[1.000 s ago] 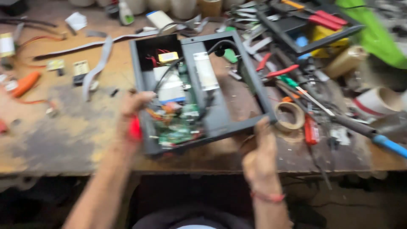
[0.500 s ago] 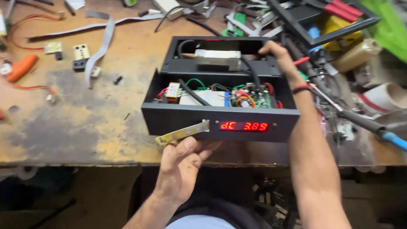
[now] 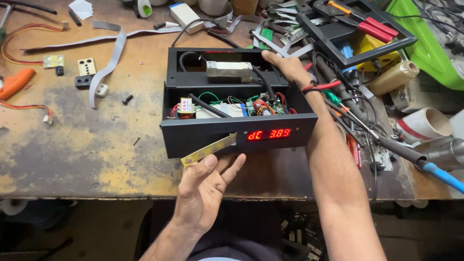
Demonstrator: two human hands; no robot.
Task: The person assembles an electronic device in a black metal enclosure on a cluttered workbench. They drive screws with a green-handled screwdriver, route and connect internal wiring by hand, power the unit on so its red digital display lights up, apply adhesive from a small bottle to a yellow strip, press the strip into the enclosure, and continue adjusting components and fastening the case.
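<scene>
- We have the open black box (image 3: 232, 135) standing on the counter (image 3: 82, 154), its front panel toward us with a lit red display (image 3: 269, 134) set in it.
- Inside the box we see a green circuit board (image 3: 263, 104) with coloured wires, a black ribbed cable (image 3: 209, 106) running across, and a silver metal bar (image 3: 229, 70) mounted toward the back.
- A yellowish flat strip (image 3: 209, 150) sticks out of a slot in the front panel, slanting down to the left.
- Our left hand (image 3: 205, 191) is just below the front panel, fingers loosely spread and gripping nothing, the fingertips touching or nearly touching the low end of the strip; we cannot tell which.
- Our right hand (image 3: 285, 65) reaches over the far right corner of the box and rests on its back wall, fingers curled over the edge; a red band (image 3: 321, 87) sits on that wrist.
- Right of the right hand lie screwdrivers (image 3: 345, 108), a black tray (image 3: 357, 31) with red-handled pliers (image 3: 374, 24), and a blue-handled tool (image 3: 442, 174).
- Left of the left hand, well apart, lie a grey ribbon cable (image 3: 108, 58), a small black screw (image 3: 127, 99) and an orange tool (image 3: 14, 82).
</scene>
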